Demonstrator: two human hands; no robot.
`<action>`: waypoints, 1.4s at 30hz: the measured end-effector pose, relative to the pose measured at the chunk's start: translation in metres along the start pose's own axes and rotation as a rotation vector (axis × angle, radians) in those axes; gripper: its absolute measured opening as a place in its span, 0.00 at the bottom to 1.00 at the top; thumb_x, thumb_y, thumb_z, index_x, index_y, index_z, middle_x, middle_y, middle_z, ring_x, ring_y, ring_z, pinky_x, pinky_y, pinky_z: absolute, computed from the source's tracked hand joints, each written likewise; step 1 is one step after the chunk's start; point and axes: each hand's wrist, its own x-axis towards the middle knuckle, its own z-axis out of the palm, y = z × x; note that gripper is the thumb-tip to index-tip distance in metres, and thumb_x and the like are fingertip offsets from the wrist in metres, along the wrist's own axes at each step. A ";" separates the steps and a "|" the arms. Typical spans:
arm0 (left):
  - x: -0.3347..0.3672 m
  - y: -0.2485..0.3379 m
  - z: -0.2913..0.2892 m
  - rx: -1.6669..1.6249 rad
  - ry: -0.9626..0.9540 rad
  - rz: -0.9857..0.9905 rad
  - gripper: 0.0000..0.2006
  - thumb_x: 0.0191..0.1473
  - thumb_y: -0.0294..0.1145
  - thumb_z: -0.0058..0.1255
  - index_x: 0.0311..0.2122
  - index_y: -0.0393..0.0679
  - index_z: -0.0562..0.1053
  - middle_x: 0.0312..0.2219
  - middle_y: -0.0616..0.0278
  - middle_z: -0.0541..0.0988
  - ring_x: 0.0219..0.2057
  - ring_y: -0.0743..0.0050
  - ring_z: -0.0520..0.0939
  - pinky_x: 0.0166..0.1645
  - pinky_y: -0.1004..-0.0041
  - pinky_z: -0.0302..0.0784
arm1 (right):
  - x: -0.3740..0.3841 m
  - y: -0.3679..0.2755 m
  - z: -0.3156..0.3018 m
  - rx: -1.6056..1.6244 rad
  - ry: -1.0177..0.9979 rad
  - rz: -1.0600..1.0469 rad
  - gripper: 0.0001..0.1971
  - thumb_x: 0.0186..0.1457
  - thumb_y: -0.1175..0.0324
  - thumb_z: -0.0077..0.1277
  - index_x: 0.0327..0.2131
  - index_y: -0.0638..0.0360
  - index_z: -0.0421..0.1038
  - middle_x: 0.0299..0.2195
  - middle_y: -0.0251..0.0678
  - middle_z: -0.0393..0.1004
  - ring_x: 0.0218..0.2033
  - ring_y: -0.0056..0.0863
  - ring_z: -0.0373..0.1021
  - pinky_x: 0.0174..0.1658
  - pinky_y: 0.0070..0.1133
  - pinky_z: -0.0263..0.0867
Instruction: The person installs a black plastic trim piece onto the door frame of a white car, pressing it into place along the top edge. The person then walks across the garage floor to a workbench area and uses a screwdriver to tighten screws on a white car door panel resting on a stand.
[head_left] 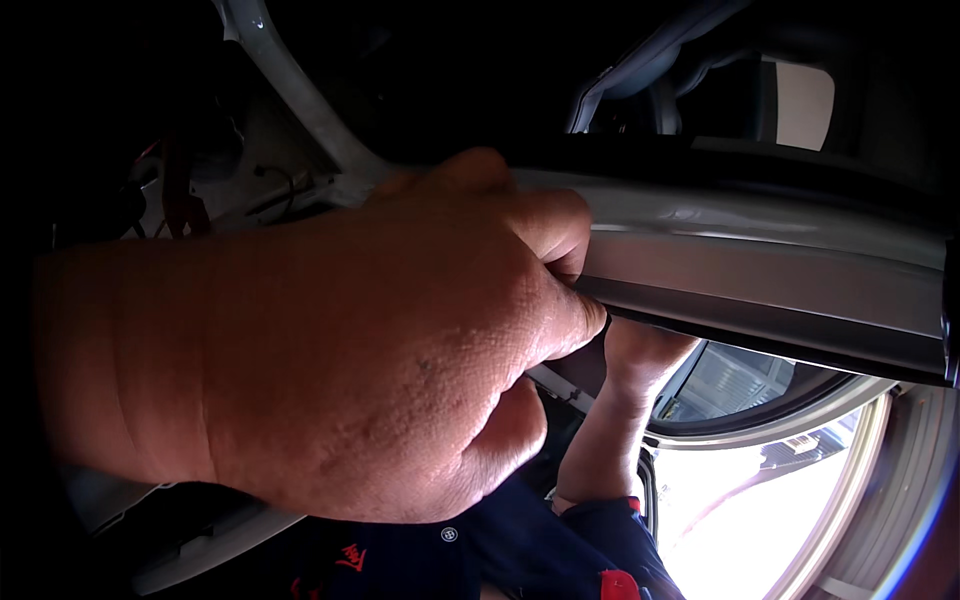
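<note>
My left hand (400,340) fills the middle of the head view, reaching in from the left with its back toward me. Its fingers are curled closed at the near end of a long dark trim strip (760,315), which runs off to the right along a grey car-body panel (780,270). The thumb is bent beneath the fingers, apart from the strip. Below the strip, my right forearm rises from a dark blue sleeve with red edging. Only the wrist end of my right hand (645,350) shows; its fingers are hidden behind the strip and panel.
A pale metal pillar (300,110) of the car body curves up at the upper left, with loose wiring (280,180) beside it. Through the opening at the upper right is a pale window (803,105). A curved door frame with glass (730,385) stands at the lower right.
</note>
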 end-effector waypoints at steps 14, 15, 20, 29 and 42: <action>0.043 0.021 -0.029 0.288 0.199 -0.425 0.27 0.44 0.31 0.68 0.47 0.32 0.68 0.36 0.41 0.80 0.37 0.44 0.84 0.43 0.58 0.81 | 0.076 -0.032 0.026 0.726 -0.227 0.215 0.29 0.46 0.87 0.65 0.51 0.64 0.65 0.37 0.38 0.80 0.39 0.23 0.79 0.40 0.18 0.76; 0.045 0.019 -0.029 0.329 0.260 -0.443 0.26 0.45 0.32 0.67 0.48 0.35 0.70 0.31 0.43 0.81 0.35 0.44 0.85 0.43 0.58 0.81 | 0.084 -0.039 0.030 0.837 -0.226 0.183 0.30 0.45 0.85 0.68 0.52 0.63 0.66 0.36 0.36 0.81 0.35 0.20 0.78 0.37 0.17 0.75; 0.062 0.031 -0.014 0.354 0.460 -0.559 0.24 0.44 0.38 0.69 0.46 0.38 0.76 0.36 0.47 0.84 0.39 0.46 0.86 0.47 0.61 0.81 | 0.094 -0.040 0.021 0.536 -0.194 0.105 0.34 0.41 0.77 0.72 0.52 0.63 0.65 0.35 0.40 0.82 0.29 0.25 0.79 0.34 0.21 0.75; 0.065 0.039 0.016 0.579 0.620 -0.598 0.24 0.48 0.38 0.71 0.47 0.37 0.77 0.38 0.55 0.84 0.40 0.64 0.84 0.48 0.68 0.79 | 0.085 -0.031 0.026 0.533 -0.222 0.040 0.34 0.42 0.70 0.71 0.53 0.63 0.66 0.39 0.51 0.82 0.37 0.47 0.80 0.41 0.33 0.75; 0.066 0.041 0.022 0.576 0.752 -0.474 0.24 0.48 0.42 0.73 0.47 0.38 0.80 0.39 0.58 0.85 0.41 0.71 0.84 0.49 0.70 0.78 | 0.087 -0.028 0.030 0.614 -0.248 -0.108 0.17 0.45 0.73 0.67 0.37 0.64 0.70 0.31 0.55 0.78 0.37 0.57 0.75 0.39 0.43 0.70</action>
